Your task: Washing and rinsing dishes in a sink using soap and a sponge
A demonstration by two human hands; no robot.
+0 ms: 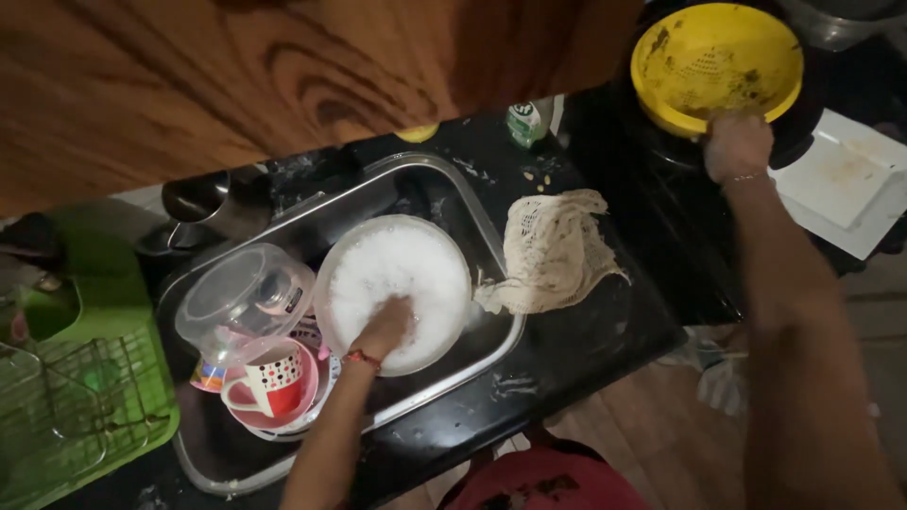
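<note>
Item one, as I read it from the head camera: a round pale bowl (397,283) full of white suds, sitting in the steel sink (430,175) at centre frame. My left hand (385,326) is plunged into the foam at the bowl's six o'clock, fingers buried, so I cannot tell whether it is clenched; the forearm runs down toward seven o'clock. Item two: a yellow colander (716,64), soiled, mouth up, at one o'clock on the dark stove (661,189); being round, it has no long axis. My right hand (737,146) grasps its near rim, arm stretched out from five o'clock. At the bowl's nine o'clock, a clear lidded container (244,295) rests tilted over a spotted mug (274,378) standing in a pink bowl (283,411). At three o'clock, a cream cloth (553,250) lies on the black counter (567,349). At far left, a green drying rack (85,397).
</note>
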